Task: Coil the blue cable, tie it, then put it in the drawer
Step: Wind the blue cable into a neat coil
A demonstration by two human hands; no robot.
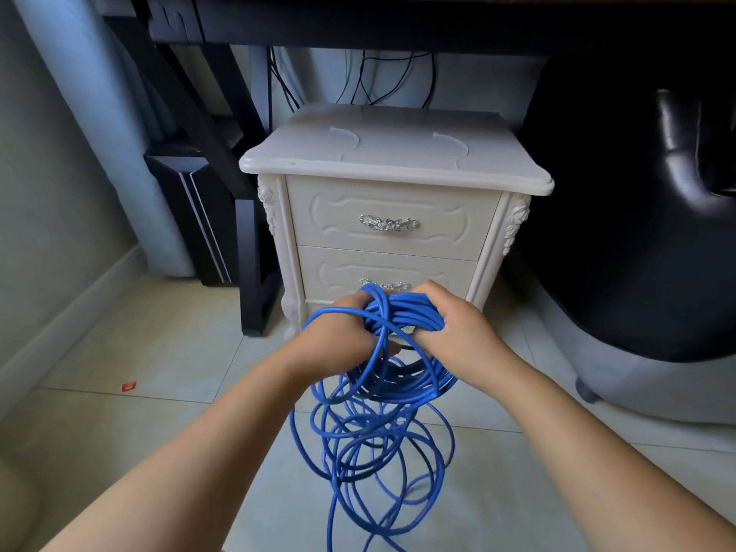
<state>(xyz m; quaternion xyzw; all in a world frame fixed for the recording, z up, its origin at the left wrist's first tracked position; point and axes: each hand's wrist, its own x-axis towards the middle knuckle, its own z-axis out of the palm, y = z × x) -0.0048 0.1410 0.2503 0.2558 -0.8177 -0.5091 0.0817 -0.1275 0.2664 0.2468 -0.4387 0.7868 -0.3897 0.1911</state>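
A long blue cable (382,424) hangs in loose loops from both hands down to the tiled floor. My left hand (342,332) grips the bunched top of the coil, with one loop lying over its wrist. My right hand (458,332) holds the same bundle from the right, fingers curled round the strands. Just behind the hands stands a cream nightstand (398,161) with two shut drawers. The upper drawer (392,217) shows its full silver handle. The lower drawer (358,268) is partly hidden by the hands and cable.
A dark desk frame (251,272) and a black computer case (191,217) stand left of the nightstand. A black leather chair (637,233) sits to the right. Thin black wires (358,81) hang behind. A small red scrap (128,387) lies on the floor at left.
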